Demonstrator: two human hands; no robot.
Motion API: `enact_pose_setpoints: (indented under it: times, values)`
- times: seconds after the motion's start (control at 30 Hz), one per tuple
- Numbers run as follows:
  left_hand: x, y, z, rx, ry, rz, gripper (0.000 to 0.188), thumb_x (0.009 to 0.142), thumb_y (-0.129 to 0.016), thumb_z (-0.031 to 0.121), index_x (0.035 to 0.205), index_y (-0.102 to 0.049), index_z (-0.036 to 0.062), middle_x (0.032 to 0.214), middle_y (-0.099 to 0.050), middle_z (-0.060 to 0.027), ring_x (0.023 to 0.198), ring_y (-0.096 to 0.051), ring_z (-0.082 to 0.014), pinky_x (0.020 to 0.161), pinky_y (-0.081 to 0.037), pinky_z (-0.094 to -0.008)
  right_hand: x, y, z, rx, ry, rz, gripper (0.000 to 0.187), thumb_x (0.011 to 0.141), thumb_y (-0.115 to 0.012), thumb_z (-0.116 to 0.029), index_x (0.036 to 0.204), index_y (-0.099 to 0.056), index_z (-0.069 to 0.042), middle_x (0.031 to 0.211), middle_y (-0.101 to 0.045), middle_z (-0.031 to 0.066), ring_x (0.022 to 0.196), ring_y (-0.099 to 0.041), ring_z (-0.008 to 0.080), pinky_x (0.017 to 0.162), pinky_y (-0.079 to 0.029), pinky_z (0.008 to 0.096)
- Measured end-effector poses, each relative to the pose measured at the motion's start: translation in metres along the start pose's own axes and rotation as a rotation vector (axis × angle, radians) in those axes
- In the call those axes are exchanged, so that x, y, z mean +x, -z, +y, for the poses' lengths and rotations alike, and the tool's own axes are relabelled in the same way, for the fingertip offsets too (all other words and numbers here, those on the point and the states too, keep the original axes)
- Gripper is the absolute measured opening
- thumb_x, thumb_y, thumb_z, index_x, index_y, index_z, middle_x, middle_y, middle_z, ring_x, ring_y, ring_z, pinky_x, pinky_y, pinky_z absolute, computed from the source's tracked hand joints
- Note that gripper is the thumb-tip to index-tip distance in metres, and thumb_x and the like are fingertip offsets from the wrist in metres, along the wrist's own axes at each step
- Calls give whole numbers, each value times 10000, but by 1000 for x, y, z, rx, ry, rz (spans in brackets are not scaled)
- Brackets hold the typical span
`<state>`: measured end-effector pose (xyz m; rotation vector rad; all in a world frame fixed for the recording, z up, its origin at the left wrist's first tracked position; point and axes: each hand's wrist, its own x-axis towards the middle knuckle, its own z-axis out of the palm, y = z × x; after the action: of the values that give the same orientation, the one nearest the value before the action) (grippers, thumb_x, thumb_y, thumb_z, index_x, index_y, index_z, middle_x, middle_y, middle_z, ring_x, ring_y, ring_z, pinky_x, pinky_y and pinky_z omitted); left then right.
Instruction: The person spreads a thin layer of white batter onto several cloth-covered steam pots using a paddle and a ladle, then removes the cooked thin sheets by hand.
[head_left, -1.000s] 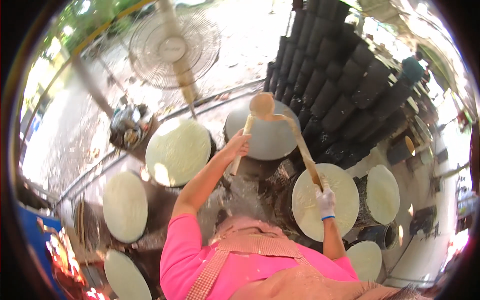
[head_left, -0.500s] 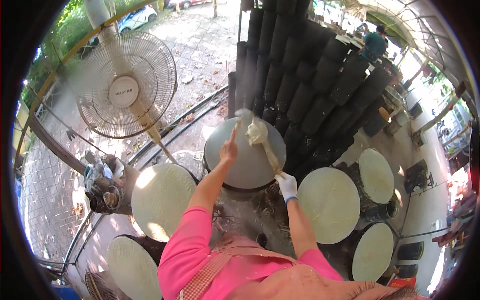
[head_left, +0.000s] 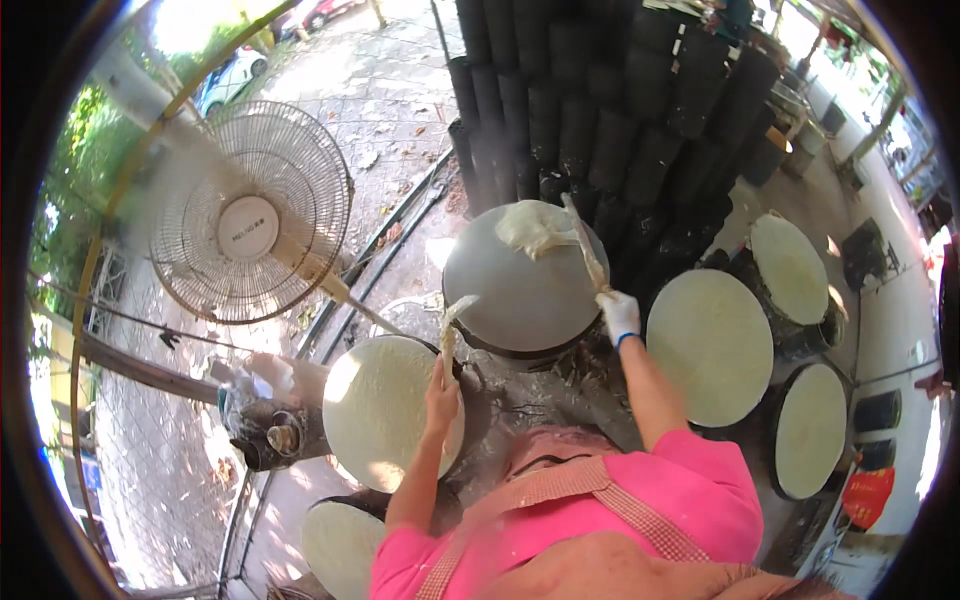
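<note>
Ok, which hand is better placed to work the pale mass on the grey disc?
Probably the right: the gloved right hand grips a long tool that appears to reach the pale mass. The left hand holds its stick near the left edge of the grey disc, farther from the mass.

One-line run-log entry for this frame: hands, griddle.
left hand: grips pale-smeared stick | right hand: white-gloved, grips long tool | grey griddle: pale batter-like mass on far side
</note>
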<state>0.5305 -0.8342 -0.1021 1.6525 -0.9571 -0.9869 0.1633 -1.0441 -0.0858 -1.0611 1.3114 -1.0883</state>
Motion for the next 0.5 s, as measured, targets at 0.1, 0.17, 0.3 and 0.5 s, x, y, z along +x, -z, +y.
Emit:
enact_pose_setpoints:
  times: [0.1, 0.17, 0.3, 0.5]
  values:
    - [-23, 10, -8, 22, 1, 50, 653, 838, -542, 59, 1462, -350, 41, 1434, -456, -190, 1331, -444, -234, 1052, -358, -301, -34, -89, 2, -239, 75, -2, 360, 763, -697, -288, 990, -717, -10, 955, -706, 192, 819, -672, 314, 787, -506, 376]
    - [-26, 15, -3, 56, 29, 50, 651, 844, -544, 73, 1464, -350, 52, 1434, -457, -186, 1339, -435, -231, 1057, -351, -297, -32, -103, -26, -441, -23, -174, 361, 755, -695, -318, 1003, -725, -59, 962, -698, 201, 867, -677, 325, 781, -502, 371]
    - [-29, 23, 8, 286, -35, 76, 655, 851, -534, 111, 1479, -352, 153, 1167, -628, -190, 872, -616, -247, 808, -482, -330, -18, -25, -35, -74, -6, -83, 251, 807, -661, -226, 952, -729, -32, 829, -723, 104, 755, -670, 201, 724, -518, 327]
    - [-50, 3, 63, 221, 192, 52, 639, 860, -521, 104, 1477, -361, 143, 1040, -638, -154, 762, -581, -210, 778, -499, -347, -43, -61, -42, 71, -399, -258, 229, 769, -760, -170, 977, -714, -86, 612, -586, 0, 402, -473, 115, 330, -281, 286]
